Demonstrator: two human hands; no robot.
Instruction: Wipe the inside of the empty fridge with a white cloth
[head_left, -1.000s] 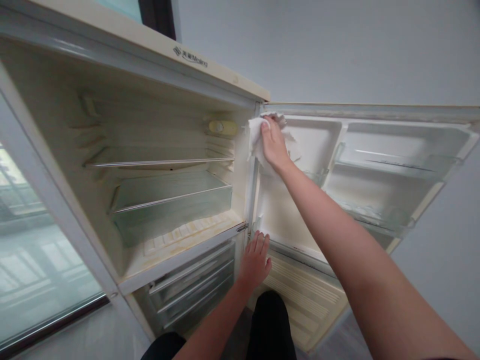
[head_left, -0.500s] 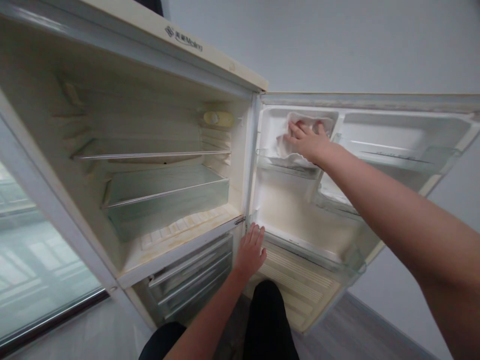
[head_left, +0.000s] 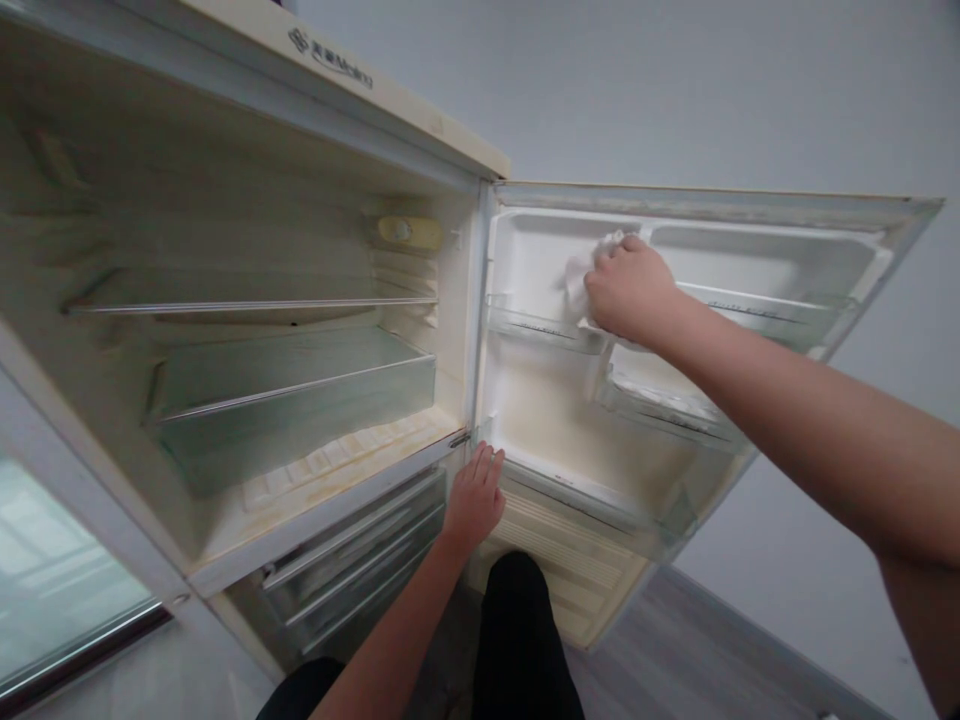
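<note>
My right hand (head_left: 630, 288) is closed on a crumpled white cloth (head_left: 579, 282), close to the upper left compartment of the open refrigerator door (head_left: 517, 255). Part of the cloth sticks out to the left of my fingers. A clear door shelf (head_left: 544, 328) lies just below it. My left hand (head_left: 475, 496) rests by the hinge side, at the end of the lower clear door shelf (head_left: 570, 492). Its fingers are stretched out and it holds nothing.
Inside the refrigerator (head_left: 315, 75) are a glass shelf (head_left: 262, 290), a clear drawer (head_left: 315, 420) and a yellowish lamp cover (head_left: 410, 232). Below, the freezer compartment shows drawers (head_left: 360, 570). My knee (head_left: 521, 620) is near the lower door (head_left: 585, 560). A grey wall (head_left: 712, 90) stands behind.
My right hand was spread flat over the cloth against the door; now its fingers are bunched around it. The view has shifted slightly right. My left hand stays by the hinge side.
</note>
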